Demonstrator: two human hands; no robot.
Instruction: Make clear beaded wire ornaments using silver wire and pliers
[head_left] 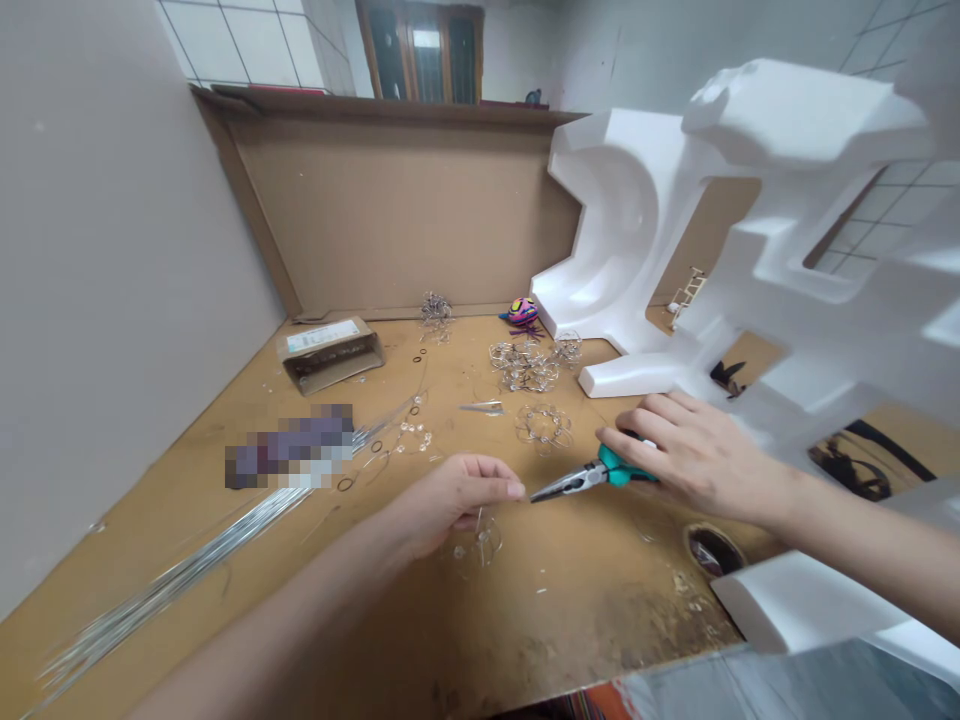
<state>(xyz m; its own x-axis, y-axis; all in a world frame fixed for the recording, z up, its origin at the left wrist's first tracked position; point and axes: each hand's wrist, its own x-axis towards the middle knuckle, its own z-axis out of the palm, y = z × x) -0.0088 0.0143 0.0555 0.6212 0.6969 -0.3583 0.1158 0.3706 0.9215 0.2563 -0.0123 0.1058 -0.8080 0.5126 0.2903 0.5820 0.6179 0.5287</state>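
Your right hand (697, 455) is wrapped firmly round teal-handled needle-nose pliers (592, 475), tips aimed at your left hand (457, 500), curled closed, any pinched wire too fine to tell, with a small beaded wire form (480, 545) just below it.

On the bench (540, 620), a bundle of wire rods (172, 590) lies at left — a cardboard box (330, 358) behind it, wire clusters (529, 365) mid-bench, and foam packing (622, 230) right, beyond the long-nose pliers (577, 478).
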